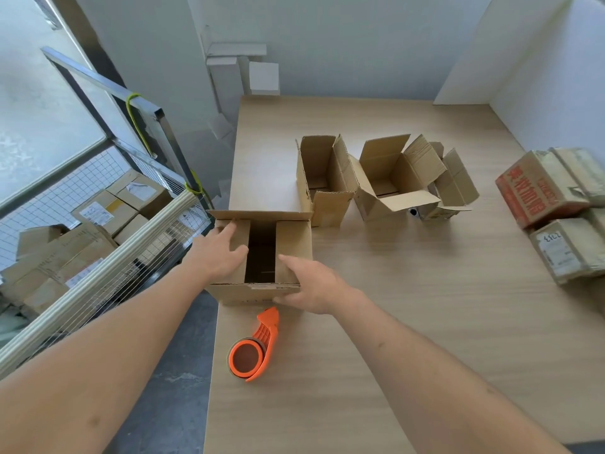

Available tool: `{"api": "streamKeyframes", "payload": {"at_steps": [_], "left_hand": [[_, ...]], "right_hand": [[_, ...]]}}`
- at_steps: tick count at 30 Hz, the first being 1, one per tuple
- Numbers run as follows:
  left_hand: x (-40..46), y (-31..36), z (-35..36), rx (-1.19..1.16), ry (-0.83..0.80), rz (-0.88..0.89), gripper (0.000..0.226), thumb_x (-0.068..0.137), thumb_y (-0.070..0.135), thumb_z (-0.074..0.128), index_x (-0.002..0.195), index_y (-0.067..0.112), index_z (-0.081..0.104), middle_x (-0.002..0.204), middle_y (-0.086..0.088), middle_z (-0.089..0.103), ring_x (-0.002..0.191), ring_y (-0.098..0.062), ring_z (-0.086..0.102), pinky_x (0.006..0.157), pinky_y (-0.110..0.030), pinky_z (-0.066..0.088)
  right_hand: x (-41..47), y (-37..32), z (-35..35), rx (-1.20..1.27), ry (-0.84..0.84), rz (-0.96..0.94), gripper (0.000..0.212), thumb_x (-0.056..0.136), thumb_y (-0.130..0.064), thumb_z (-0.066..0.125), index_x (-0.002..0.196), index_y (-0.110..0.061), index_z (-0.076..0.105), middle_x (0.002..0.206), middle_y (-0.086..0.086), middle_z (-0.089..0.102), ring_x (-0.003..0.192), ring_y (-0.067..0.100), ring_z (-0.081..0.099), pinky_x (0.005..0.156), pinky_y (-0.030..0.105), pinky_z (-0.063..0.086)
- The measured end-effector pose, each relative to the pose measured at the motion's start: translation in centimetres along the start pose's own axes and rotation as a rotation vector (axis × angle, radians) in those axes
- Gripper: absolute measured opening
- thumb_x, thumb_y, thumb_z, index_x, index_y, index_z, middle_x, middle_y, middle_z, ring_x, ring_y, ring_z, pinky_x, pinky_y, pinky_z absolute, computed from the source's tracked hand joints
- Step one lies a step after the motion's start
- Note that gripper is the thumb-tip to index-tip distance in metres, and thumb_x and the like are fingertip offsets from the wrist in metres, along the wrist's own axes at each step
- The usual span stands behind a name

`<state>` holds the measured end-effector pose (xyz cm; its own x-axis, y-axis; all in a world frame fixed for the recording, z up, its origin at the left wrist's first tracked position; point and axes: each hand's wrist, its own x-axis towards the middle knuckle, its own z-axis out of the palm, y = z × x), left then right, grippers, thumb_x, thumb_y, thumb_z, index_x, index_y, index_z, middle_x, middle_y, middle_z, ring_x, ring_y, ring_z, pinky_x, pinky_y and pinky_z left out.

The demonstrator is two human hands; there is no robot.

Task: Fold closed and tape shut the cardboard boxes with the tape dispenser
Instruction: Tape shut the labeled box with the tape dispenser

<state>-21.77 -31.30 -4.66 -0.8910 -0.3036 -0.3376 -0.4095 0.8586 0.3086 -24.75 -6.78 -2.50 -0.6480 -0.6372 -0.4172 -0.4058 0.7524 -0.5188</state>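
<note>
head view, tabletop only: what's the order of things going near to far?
tape dispenser → right hand → box being folded with left hand on its flap → two open boxes

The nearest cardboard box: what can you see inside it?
Between the two folded flaps of the nearest box, only a dark gap shows, no contents. Both flaps, pressed by the left hand and right hand, cover the rest.

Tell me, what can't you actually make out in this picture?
All head view:
- Inside of the near box: dark gap between its flaps; the left hand covers one flap.
- Small dark object: mostly hidden behind the third box.
- Label on the right-hand packages: too small to read.
- Tape dispenser: blade not visible.
</note>
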Motion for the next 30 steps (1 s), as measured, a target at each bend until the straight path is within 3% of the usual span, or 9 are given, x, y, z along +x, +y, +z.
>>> {"api": "streamKeyframes", "payload": {"at_steps": [2,6,10,14,17,20,23,26,30], "left_hand": [[0.1,0.0,-0.6,-0.101,0.065,-0.054,0.055,0.102,0.044,0.042,0.149,0.017,0.036,0.136,-0.017,0.058,0.112,-0.033,0.057,0.09,-0.041,0.044],[-0.6,0.0,-1.7,-0.322,0.184,-0.132,0.071,0.104,0.047,0.036,0.163,0.028,0.001,0.115,-0.016,0.066,0.085,-0.024,0.065,0.072,-0.033,0.048],[-1.0,-0.3,-2.3,-0.353,0.194,-0.008,0.068,0.104,0.055,0.041,0.159,0.047,0.001,0.153,-0.016,0.043,0.134,-0.035,0.048,0.108,-0.05,0.037],[-0.8,-1.3,-1.6,-0.273,-0.023,-0.026,0.076,0.091,0.067,0.058,0.155,0.033,0.037,0.16,-0.012,0.024,0.144,-0.036,0.034,0.115,-0.05,0.035],[-1.0,-2.0,-1.0,-0.216,-0.083,0.023,0.084,0.08,0.064,0.074,0.151,0.027,0.048,0.163,-0.008,0.02,0.149,-0.033,0.023,0.121,-0.049,0.025],[-1.1,-1.9,0.0,-0.152,-0.084,0.092,0.081,0.078,0.051,0.082,0.15,0.032,0.05,0.165,-0.011,0.018,0.15,-0.033,0.015,0.124,-0.05,0.017],[-0.9,-0.7,0.7,-0.15,-0.039,0.127,0.074,0.081,0.047,0.082,0.148,0.031,0.052,0.166,-0.013,0.016,0.15,-0.036,0.014,0.124,-0.05,0.015],[-0.8,1.0,1.2,-0.117,-0.033,0.147,0.073,0.083,0.049,0.079,0.148,0.031,0.052,0.166,-0.013,0.015,0.148,-0.036,0.014,0.123,-0.049,0.016],[-1.2,3.2,2.1,-0.096,-0.057,0.18,0.073,0.084,0.052,0.077,0.149,0.032,0.051,0.166,-0.011,0.013,0.15,-0.035,0.013,0.124,-0.048,0.015]], "right_hand": [[0.5,-0.1,0.3,0.013,0.051,0.05,0.071,0.095,-0.042,0.069,0.155,-0.032,0.033,0.148,0.0,0.054,0.134,0.028,0.052,0.107,0.044,0.048],[1.6,0.1,0.0,0.131,0.178,0.204,0.064,0.084,-0.043,0.081,0.139,-0.035,0.049,0.124,0.004,0.065,0.111,0.028,0.061,0.088,0.039,0.055],[2.1,0.3,0.4,0.236,0.365,0.342,0.081,0.07,-0.044,0.092,0.135,-0.031,0.046,0.113,0.001,0.066,0.105,0.024,0.063,0.076,0.033,0.046],[2.6,0.0,1.4,0.147,0.47,0.438,0.107,0.068,-0.046,0.092,0.148,-0.033,0.023,0.113,0.002,0.056,0.1,0.023,0.062,0.07,0.034,0.044],[3.0,0.3,1.7,0.111,0.459,0.499,0.13,0.07,-0.043,0.091,0.155,-0.043,-0.007,0.113,0.0,0.037,0.085,0.02,0.056,0.068,0.036,0.044],[3.0,0.8,2.0,0.036,0.432,0.47,0.108,0.079,-0.039,0.086,0.152,-0.054,0.008,0.138,0.004,0.029,0.109,0.025,0.052,0.074,0.04,0.049],[2.9,1.3,2.0,-0.122,0.426,0.361,0.074,0.091,-0.03,0.076,0.151,-0.046,0.034,0.165,0.0,0.01,0.146,0.028,0.026,0.102,0.044,0.045],[3.2,1.5,1.4,-0.2,0.343,0.233,0.073,0.096,-0.019,0.067,0.156,-0.041,0.031,0.17,0.001,0.008,0.155,0.027,0.012,0.123,0.042,0.022],[2.5,2.1,1.3,-0.154,0.263,0.305,0.062,0.105,-0.041,0.048,0.16,-0.037,0.02,0.171,0.003,0.007,0.156,0.031,0.009,0.126,0.049,0.014]]}}
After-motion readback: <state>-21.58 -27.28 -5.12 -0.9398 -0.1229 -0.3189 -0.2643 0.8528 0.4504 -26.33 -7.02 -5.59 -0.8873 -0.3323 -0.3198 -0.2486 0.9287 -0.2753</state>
